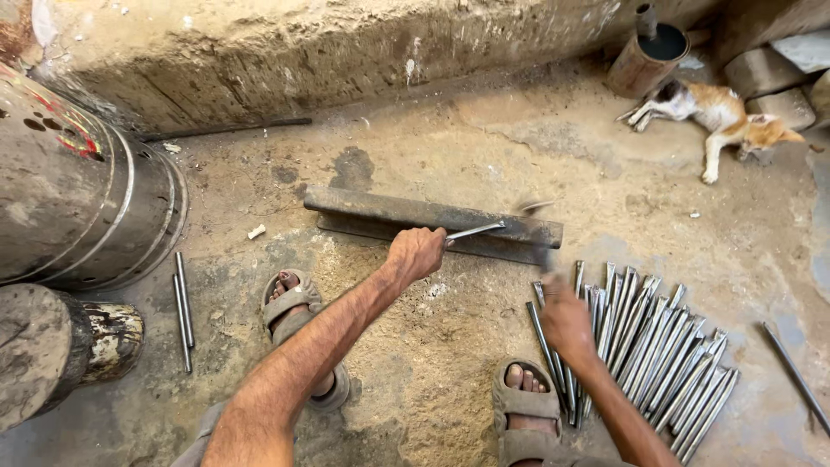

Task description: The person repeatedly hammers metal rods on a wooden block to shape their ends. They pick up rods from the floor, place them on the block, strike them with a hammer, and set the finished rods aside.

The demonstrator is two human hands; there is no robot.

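Observation:
My left hand [417, 252] grips a thin metal rod [475, 231] and holds it flat on a heavy steel rail [389, 212] lying on the dirt floor. My right hand [564, 318] is closed around a hammer handle [548, 259]; the hammer head [534, 206] is blurred just above the rail's right end. To the right of that hand lies a pile of several pointed metal rods [653, 346]. My two sandalled feet [298, 307] [523, 406] rest on the ground on either side.
A large metal drum [78, 199] lies at the left, with a wooden stump [52, 346] below it and two loose rods [181, 311] beside. A cat [718, 112] sleeps at the top right next to a rusty can [648, 56]. A concrete ledge [303, 52] runs along the back.

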